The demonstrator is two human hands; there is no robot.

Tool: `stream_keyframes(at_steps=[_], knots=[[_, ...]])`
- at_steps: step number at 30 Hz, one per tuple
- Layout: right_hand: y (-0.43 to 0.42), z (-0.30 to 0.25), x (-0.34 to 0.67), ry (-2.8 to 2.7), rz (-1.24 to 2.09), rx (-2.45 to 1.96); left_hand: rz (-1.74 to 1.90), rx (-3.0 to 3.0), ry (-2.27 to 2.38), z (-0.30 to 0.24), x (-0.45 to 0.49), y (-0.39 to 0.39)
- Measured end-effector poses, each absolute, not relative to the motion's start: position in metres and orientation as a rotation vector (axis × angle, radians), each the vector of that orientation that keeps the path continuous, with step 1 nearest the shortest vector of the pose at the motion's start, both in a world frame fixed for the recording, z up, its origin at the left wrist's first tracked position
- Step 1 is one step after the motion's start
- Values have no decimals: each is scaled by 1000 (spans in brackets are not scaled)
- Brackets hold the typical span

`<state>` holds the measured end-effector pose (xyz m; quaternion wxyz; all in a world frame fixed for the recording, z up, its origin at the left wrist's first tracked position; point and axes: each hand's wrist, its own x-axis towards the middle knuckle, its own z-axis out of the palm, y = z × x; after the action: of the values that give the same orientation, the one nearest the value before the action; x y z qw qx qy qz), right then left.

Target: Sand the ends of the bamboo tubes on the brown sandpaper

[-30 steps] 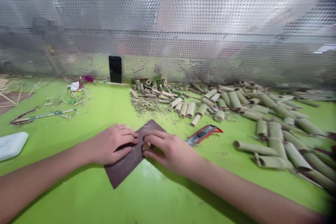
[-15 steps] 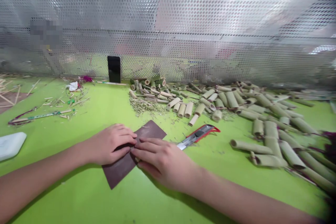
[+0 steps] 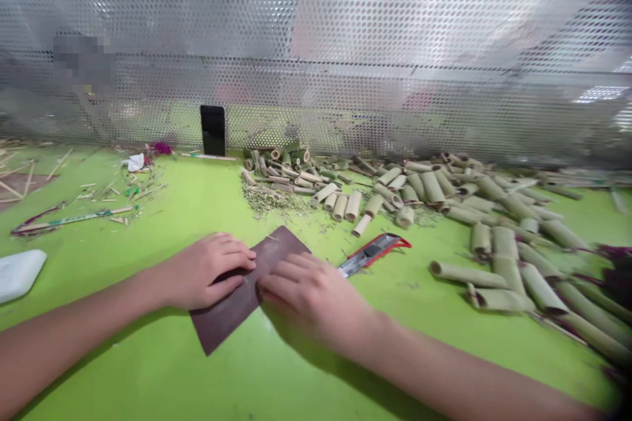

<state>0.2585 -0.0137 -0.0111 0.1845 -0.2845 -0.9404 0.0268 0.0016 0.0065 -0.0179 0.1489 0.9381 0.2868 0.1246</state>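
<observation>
The sandpaper sheet (image 3: pixel 222 316) is pinned to the desk (image 3: pixel 148 368) by the flat left hand (image 3: pixel 207 270), while the right hand (image 3: pixel 306 296) is cupped over whatever it rubs, unseen; further rubbing seems called for.

Left hand (image 3: pixel 207 273), left forearm (image 3: pixel 83 325), right hand (image 3: pixel 311 296), right forearm (image 3: pixel 444 378), all bare

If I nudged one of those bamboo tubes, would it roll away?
Probably: the bamboo tube lies on its side and looks round, and the green table looks smooth. Its open end suggests it is hollow, so likely light for its size. It looks stiff rather than floppy.
</observation>
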Motion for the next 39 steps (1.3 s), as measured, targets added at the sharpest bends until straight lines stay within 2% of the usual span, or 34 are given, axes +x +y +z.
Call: stream_keyframes(at_steps=[6,11,16,20,24,26,34,39], knots=[[-7,-9,261,-2610,20,-930,372,2706,805,-17,2,6],[-9,-9,260,-2693,124,-685,388,2704,782,-19,1,7],[-8,-8,262,-2617,56,-882,389,2706,830,-20,1,7],[-25,-11,254,-2694,151,-673,415,2698,829,-20,2,6],[-17,-4,263,-2717,144,-673,411,2700,814,-19,2,6],[4,6,282,-2677,105,-797,414,2695,813,-20,2,7],[89,49,385,-2295,-232,-1854,466,2648,795,-25,3,9],[98,51,410,-2269,-75,-2146,478,2645,778,-26,4,9]])
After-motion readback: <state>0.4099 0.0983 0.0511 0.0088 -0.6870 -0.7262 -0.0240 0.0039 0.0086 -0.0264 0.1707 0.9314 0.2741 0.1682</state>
